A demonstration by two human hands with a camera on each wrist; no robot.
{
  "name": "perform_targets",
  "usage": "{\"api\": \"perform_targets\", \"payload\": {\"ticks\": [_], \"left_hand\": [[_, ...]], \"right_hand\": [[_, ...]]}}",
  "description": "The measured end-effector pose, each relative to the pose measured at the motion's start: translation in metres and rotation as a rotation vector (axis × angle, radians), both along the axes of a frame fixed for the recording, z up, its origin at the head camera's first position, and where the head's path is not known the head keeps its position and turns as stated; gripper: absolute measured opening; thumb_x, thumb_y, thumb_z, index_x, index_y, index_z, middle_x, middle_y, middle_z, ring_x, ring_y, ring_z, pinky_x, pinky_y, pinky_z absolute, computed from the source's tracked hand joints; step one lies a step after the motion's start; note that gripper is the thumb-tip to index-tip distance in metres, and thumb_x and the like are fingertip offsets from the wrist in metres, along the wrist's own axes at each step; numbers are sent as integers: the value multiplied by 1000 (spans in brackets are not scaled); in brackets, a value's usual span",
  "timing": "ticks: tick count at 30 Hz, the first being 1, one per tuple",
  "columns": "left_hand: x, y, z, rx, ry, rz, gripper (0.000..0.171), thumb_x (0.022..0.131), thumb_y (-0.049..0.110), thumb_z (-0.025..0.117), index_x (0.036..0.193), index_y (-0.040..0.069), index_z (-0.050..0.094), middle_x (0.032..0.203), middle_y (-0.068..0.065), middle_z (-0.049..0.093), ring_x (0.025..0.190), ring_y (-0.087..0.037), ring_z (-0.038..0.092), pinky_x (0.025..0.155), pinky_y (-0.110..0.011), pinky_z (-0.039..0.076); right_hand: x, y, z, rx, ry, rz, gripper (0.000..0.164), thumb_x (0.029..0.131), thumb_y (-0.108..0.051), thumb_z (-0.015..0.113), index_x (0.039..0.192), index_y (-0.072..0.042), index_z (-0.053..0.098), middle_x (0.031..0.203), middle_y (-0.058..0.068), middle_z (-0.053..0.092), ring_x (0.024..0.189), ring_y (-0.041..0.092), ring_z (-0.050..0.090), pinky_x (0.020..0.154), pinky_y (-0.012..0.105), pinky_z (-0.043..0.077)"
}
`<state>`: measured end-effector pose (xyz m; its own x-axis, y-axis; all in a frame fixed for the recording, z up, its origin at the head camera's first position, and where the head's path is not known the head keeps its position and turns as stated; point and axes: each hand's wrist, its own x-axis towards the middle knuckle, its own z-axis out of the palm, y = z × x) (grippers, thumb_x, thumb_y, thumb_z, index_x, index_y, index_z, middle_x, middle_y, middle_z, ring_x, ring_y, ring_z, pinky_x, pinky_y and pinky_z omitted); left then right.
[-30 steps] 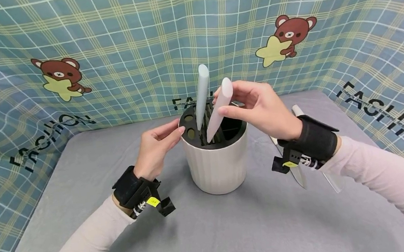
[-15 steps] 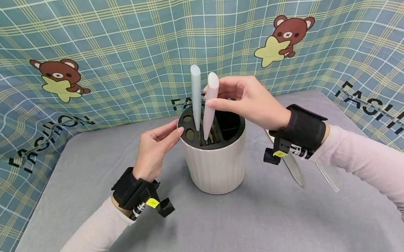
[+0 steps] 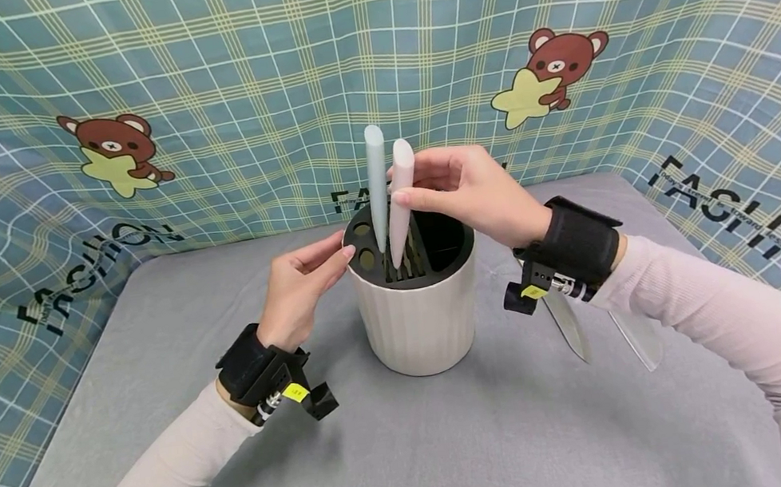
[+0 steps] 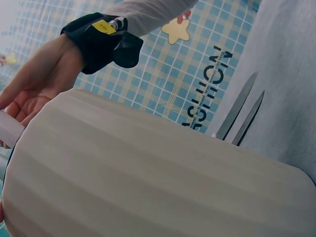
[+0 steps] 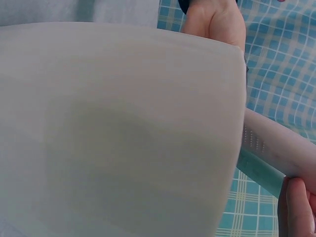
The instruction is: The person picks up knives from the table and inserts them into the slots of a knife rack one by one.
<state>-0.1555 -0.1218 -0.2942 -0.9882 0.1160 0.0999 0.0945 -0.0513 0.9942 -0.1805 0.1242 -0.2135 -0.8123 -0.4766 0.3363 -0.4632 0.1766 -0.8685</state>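
A white ribbed knife holder (image 3: pixel 420 328) with a black slotted top (image 3: pixel 447 269) stands upright on the grey cloth. My left hand (image 3: pixel 295 290) grips its left rim with thumb and fingers. The thumb of my right hand (image 3: pixel 486 192) and its fingers pinch the pale pink handle of a knife (image 3: pixel 401 206), which leans slightly right over the slots; its blade is hidden in the holder. Close on its left, a pale blue-handled knife (image 3: pixel 379 188) stands in the slots, untouched. In the right wrist view the pink handle (image 5: pixel 281 143) shows small dots near its lower end.
On the cloth to the right of the holder lie a knife with a metal blade (image 3: pixel 566 328) and another pale blade (image 3: pixel 639 340), both partly under my right forearm. A checked curtain (image 3: pixel 257 90) with bear prints surrounds the back and sides.
My right hand has moved left with the pink-handled knife, which stands more upright and closer to the blue one. The blue handle has shifted slightly left. My left hand stays at the rim.
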Motion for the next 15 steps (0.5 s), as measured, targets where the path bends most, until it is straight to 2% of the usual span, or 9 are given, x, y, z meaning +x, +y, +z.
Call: {"api": "perform_targets", "payload": {"ticks": [7, 15], "left_hand": [[0, 0, -1, -6, 0, 3, 44, 95, 8, 63, 137, -1, 54, 139, -16, 55, 111, -7, 63, 103, -25, 53], [0, 0, 0, 5, -2, -1, 45, 95, 8, 63, 138, -1, 52, 140, -16, 53, 112, -8, 63, 104, -26, 53]], "right_hand": [[-2, 1, 0, -15, -43, 16, 33, 93, -9, 65, 123, 3, 62, 113, 11, 67, 99, 16, 65, 93, 30, 57], [-2, 8, 2, 5, -98, 6, 38, 95, -7, 62, 131, 2, 58, 127, 16, 62, 110, 12, 63, 100, 27, 54]]}}
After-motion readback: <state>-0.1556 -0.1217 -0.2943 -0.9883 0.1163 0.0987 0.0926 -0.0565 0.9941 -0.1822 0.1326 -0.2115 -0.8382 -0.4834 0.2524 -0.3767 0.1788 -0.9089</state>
